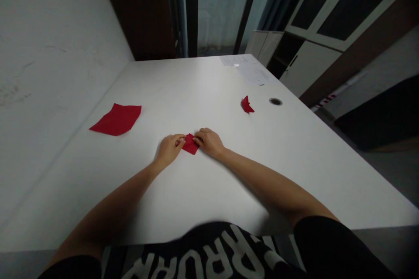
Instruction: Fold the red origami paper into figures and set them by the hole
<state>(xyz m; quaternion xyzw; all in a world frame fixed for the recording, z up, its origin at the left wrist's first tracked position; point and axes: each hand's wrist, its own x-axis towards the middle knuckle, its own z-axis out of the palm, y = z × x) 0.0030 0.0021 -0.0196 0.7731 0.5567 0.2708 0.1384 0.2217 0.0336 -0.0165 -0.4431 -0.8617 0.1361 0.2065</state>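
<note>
A broad, smooth white table (183, 100) fills the floor of play, running away from the person towards the tall, dark-framed glass window (219, 17) at the far end. Down the right flank, it's the white cabinet with dark panels (309, 67), and nearest us the black cloth top with big white lettering (212, 253) leans in at the table's edge! Far end of the tabletop: pale printed paper sheets (247, 69), lying flat. Over to the left, well apart from the hands, a flat, bright red, four-cornered paper sheet (118, 120) spreads out near the wall side (its outline a touch wavy). Now to the centre, where all the action is! The bare right hand (211, 142) has its thumb and fingers drawn in narrow on the right side of the paper, the bare left hand (168, 148) just as tight at the left side, and between them sits the small, folded red paper piece (190, 144), low over the white surface. Held from both sides, though exactly how each fingertip grips, I cannot tell! Off to the right, untouched, a smaller-looking pointed, folded red paper shape (246, 104), and beside it the round, dark-centred cable hole (276, 101)
</note>
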